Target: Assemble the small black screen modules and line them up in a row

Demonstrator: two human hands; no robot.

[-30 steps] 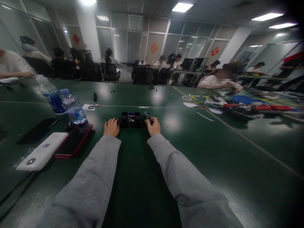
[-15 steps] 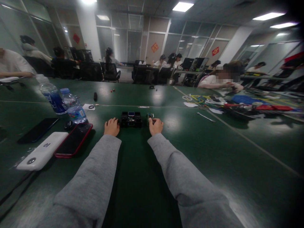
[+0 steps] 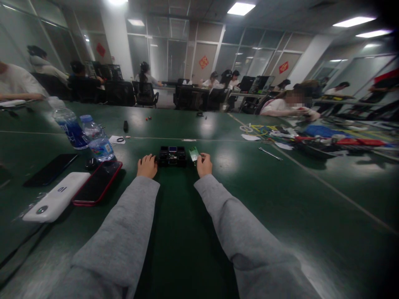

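A small black device [image 3: 172, 156] with a little screen on its top sits on the green table in front of me. Just left of it rests my left hand [image 3: 147, 166], fingers loosely curved and slightly apart; its fingertips reach close to the device's side, and I cannot tell whether they touch. On the other side, my right hand [image 3: 204, 164] pinches a small green circuit board [image 3: 193, 154] between thumb and fingers. The board is tilted, its green face with a pale patch turned toward me, a short gap away from the device.
To the left are two bottles, the nearer a clear water bottle [image 3: 97, 139], plus a red-edged phone [image 3: 97, 183], a dark phone [image 3: 50, 170] and a white power bank [image 3: 56, 197]. A wrench [image 3: 270, 153] and tangled cables [image 3: 264, 129] lie right. Several people sit beyond.
My right hand has turned the circuit board from nearly edge-on to showing its green face, tilted toward the device. My left hand and the black device stay in place.
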